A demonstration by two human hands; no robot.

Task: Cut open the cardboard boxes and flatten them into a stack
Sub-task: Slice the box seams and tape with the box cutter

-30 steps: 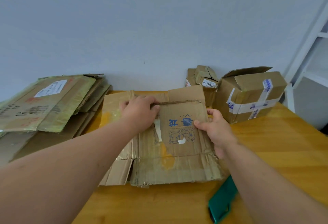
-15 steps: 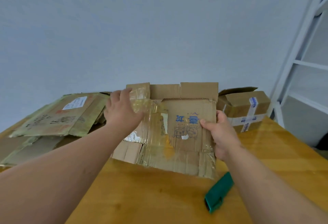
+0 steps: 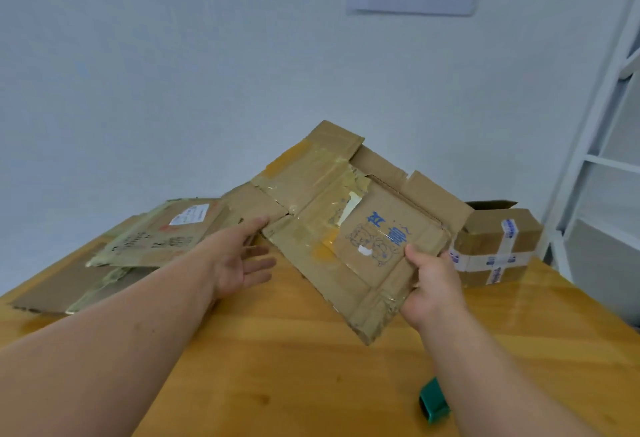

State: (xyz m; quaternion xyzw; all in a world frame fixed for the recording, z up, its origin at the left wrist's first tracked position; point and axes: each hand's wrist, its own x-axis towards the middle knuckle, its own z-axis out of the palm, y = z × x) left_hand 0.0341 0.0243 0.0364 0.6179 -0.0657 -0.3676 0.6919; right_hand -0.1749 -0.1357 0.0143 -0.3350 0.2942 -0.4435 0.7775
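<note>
Your right hand (image 3: 431, 286) pinches the near edge of the flattened box (image 3: 332, 228), held tilted above the table (image 3: 277, 367), while your left hand (image 3: 239, 260), fingers spread, touches its floppy, tape-slick left flap; it looks light.

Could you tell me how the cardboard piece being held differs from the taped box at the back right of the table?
The held cardboard piece is flattened; the taped box keeps its box shape. The piece is tilted off the table, gripped by the right hand, with the open left hand at its edge; the box rests on the table. The piece has yellowish tape, the box white printed tape. Both are brown cardboard.
</note>
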